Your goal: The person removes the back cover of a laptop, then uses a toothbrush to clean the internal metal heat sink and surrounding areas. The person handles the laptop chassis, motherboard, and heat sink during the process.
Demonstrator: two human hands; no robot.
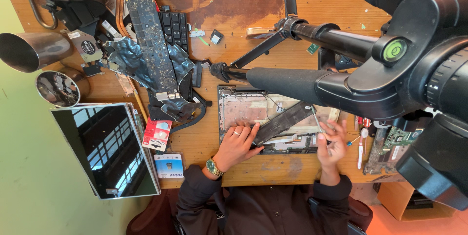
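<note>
The left hand (237, 143) lies flat, fingers (243, 132) spread on the opened laptop base (243, 108) and touching the lower end of a dark flat strip (282, 123) that slants across it. The right hand (331, 142) pinches a thin tool (317, 118), its tip just beyond the fingertips at the strip's upper end. Judged: press steadily with the left, keep the tool low and shallow.

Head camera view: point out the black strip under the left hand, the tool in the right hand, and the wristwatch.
black strip (282, 123), head view, middle of its length
tool (317, 119), head view, thin shaft
wristwatch (212, 166), head view, dial
</note>
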